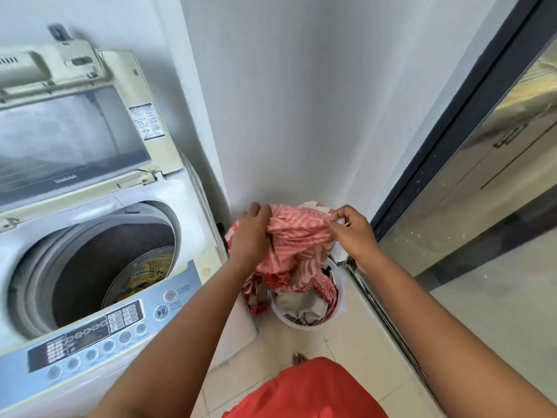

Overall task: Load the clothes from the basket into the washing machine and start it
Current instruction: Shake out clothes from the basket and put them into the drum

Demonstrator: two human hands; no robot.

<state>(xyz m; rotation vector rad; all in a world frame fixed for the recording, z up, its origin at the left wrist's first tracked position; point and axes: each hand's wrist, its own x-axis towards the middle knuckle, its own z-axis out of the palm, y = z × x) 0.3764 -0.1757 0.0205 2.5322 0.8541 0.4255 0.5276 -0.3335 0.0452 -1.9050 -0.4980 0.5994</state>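
A top-loading washing machine stands at the left with its lid raised. A yellow checked cloth lies inside the drum. A white laundry basket sits on the floor in the corner, right of the machine, with several clothes in it. My left hand and my right hand both grip a pink and white patterned cloth, held up above the basket. Its lower part hangs down into the basket and over the rim.
The control panel with round buttons faces me at the machine's front. A white wall stands behind the basket. A dark-framed glass sliding door runs along the right. The floor is pale tile.
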